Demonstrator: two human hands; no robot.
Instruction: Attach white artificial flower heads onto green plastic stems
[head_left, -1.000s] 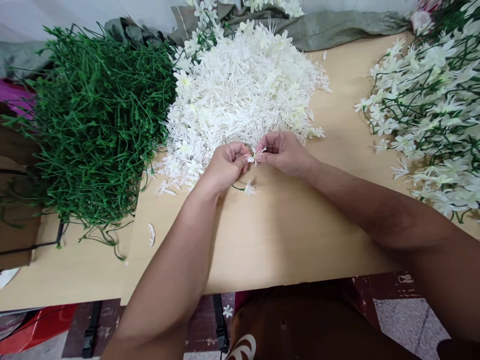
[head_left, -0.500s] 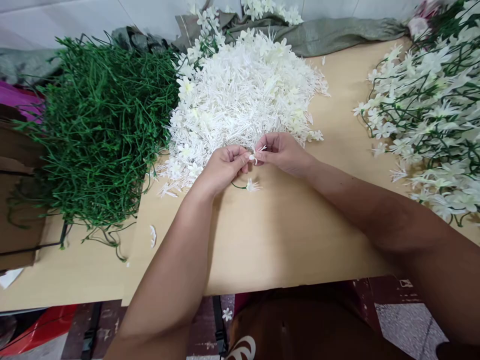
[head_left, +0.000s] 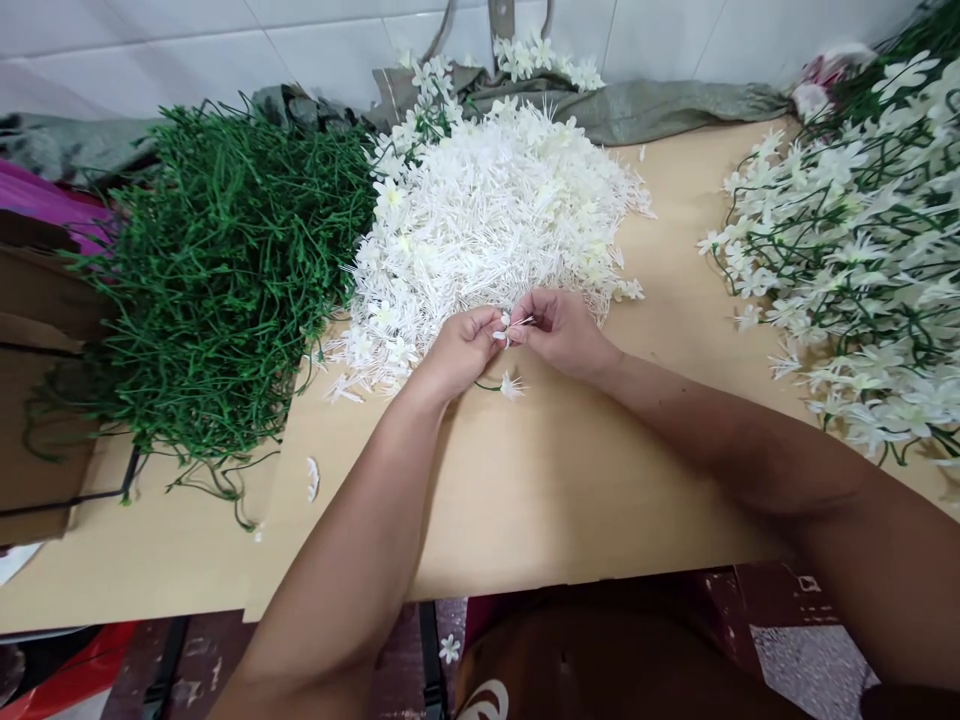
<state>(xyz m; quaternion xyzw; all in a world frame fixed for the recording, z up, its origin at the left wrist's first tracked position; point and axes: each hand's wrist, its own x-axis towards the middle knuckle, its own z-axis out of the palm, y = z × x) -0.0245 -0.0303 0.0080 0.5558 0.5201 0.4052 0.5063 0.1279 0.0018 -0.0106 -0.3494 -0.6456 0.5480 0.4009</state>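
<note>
Hands over a pale wooden table, viewed from the head camera. The left hand and the right hand met fingertip to fingertip at the near edge of the white flower pile.

The right hand was closed in a pinch, thumb against forefinger, on a small white flower. This flower lay exactly at the junction of the two hands, with the left fingertips touching it from the other side.

The left hand was curled shut around a thin green stem. The stem emerged below that hand and curved to the right, ending in a second blossom. This blossom lay just beneath the pinched flower; whether it rested on the table or hung just above it could not be told.

To the left of the pile, and touching it, stood a heap of bare green stems. Finished sprays, white blooms on green stalks, lay well apart at the right edge of the table. A loose petal lay on the table near the green heap. A grey-green sack was bunched against the tiled wall behind the pile.
</note>
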